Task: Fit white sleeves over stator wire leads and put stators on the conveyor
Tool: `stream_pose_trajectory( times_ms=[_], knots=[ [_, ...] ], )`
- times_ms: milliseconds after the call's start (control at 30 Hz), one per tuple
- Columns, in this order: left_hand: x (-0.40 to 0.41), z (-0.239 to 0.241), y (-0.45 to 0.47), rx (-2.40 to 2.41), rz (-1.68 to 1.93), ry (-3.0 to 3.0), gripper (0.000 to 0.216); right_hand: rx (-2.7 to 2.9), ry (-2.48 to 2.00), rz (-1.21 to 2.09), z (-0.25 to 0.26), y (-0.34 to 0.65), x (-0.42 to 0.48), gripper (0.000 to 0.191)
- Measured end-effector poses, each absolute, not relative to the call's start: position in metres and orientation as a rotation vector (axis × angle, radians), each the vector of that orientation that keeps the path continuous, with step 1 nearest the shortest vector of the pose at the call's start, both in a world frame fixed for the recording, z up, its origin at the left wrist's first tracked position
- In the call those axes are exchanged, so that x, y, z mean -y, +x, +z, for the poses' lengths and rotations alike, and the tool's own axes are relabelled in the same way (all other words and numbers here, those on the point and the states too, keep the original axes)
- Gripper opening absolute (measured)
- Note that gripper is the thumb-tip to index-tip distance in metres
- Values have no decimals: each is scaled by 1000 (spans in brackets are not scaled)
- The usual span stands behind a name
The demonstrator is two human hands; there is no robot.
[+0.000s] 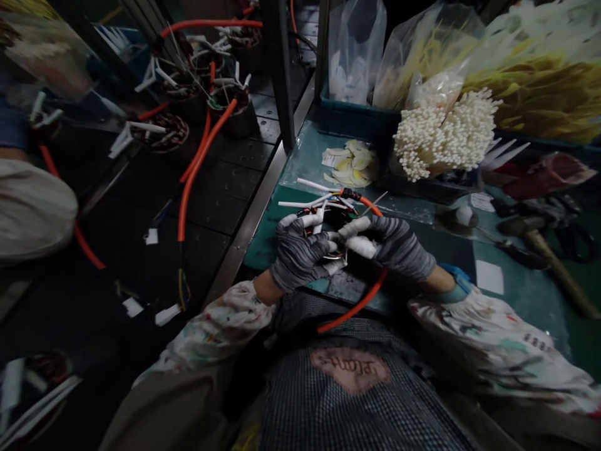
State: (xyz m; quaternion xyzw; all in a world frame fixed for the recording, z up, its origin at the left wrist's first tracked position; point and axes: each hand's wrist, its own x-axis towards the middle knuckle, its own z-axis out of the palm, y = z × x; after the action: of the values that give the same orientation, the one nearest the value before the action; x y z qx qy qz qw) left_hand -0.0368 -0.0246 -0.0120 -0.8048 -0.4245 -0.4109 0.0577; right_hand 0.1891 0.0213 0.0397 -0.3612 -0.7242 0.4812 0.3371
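Note:
Both my hands wear grey striped gloves with white taped fingertips. My left hand (297, 252) and my right hand (393, 245) are closed around a round motor winding (334, 220) on the green bench mat (516, 288). White sleeved leads (307, 186) stick out from the winding's far side. An orange cable (361, 300) runs from the winding, under my right hand and down toward my apron. The winding's body is mostly hidden by my fingers.
A black conveyor (220, 181) on the left carries more windings (159, 131) with orange cables (197, 166). A bundle of white ties (441, 134), plastic bags (357, 50) and a blue bin (352, 116) stand behind. A hammer (544, 247) lies at right. Another person's sleeve (32, 207) is at far left.

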Motion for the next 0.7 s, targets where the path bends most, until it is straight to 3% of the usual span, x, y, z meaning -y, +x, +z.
stream_pose_trajectory(
  times_ms=[133, 267, 367, 467, 700],
  knots=[
    [27, -11, -39, 1369, -1094, -2560, 32, 2097, -676, 1227, 35, 194, -14, 15],
    [31, -7, -43, 1363, -1079, -2606, 29, 2037, -884, 1205, 21, 199, 5, 24],
    [31, -6, -44, 1350, -1128, -2585, 26, 2103, -701, 1030, 13, 195, 13, 15],
    [28, -6, -41, 1318, -1190, -2490, 19, 2104, -460, 791, 14, 175, 5, 19],
    [37, -17, -31, 1303, -1308, -2384, 27, 1755, -814, 595, 25, 151, -24, 16]
  ],
)
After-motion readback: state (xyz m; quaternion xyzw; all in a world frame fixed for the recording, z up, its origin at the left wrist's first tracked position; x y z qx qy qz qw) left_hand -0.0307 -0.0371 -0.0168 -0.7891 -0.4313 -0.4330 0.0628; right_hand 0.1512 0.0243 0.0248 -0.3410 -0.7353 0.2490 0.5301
